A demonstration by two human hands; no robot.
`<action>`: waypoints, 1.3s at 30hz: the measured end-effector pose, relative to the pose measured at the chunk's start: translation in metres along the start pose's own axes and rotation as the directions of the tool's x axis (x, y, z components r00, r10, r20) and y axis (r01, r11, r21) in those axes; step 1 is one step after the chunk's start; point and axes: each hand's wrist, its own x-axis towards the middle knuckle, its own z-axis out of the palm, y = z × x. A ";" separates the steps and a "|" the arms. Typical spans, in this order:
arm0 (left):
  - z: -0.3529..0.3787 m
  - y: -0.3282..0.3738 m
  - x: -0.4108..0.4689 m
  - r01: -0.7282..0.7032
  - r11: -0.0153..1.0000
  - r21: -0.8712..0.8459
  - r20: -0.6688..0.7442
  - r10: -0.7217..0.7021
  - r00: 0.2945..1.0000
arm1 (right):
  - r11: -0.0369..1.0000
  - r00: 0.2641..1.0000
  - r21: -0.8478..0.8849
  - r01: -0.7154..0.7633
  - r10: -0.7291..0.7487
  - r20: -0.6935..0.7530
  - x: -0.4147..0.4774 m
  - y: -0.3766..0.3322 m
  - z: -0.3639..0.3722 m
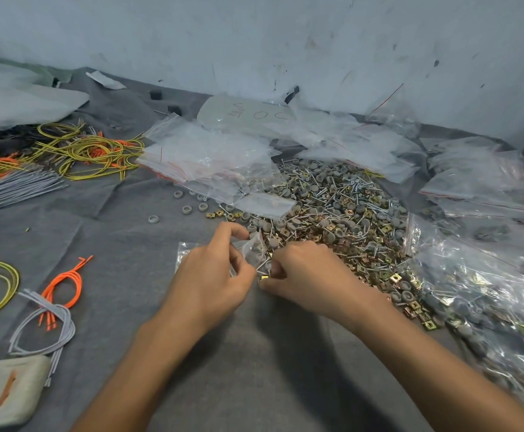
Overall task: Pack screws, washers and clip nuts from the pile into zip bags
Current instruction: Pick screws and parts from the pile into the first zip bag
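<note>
A big pile (341,210) of silver screws, grey round washers and brass clip nuts lies on the grey cloth ahead of me. My left hand (214,275) pinches a small clear zip bag (253,249) at the pile's near edge, its mouth turned to the right. My right hand (304,269) is closed around screws and a brass clip nut (264,277), held right at the bag's mouth. Some grey pieces show inside the bag. What else the right fist holds is hidden.
Empty zip bags (204,157) are stacked behind the pile, and filled bags (485,300) heap up on the right. Yellow-green, orange and grey wires (83,151) lie at the left, with a grey and orange bundle (52,313) near my left arm. Loose washers (187,209) dot the cloth.
</note>
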 end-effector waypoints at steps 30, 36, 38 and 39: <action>-0.001 0.004 -0.003 -0.013 1.000 0.006 0.022 0.013 1.000 | 0.973 0.996 0.230 0.017 -0.037 0.082 0.003 -0.008 -0.044; -0.002 0.003 -0.003 -0.008 1.000 0.005 0.006 0.008 1.000 | 0.997 0.979 0.051 0.061 -0.070 0.191 0.023 -0.021 -0.047; -0.003 0.003 -0.002 -0.009 1.000 0.000 0.002 0.009 1.000 | 0.996 0.979 0.062 0.070 -0.080 0.190 0.026 -0.021 -0.046; -0.004 0.003 -0.002 -0.004 1.000 -0.004 0.005 0.004 1.000 | 0.991 0.981 0.122 0.057 -0.078 0.175 0.027 -0.019 -0.045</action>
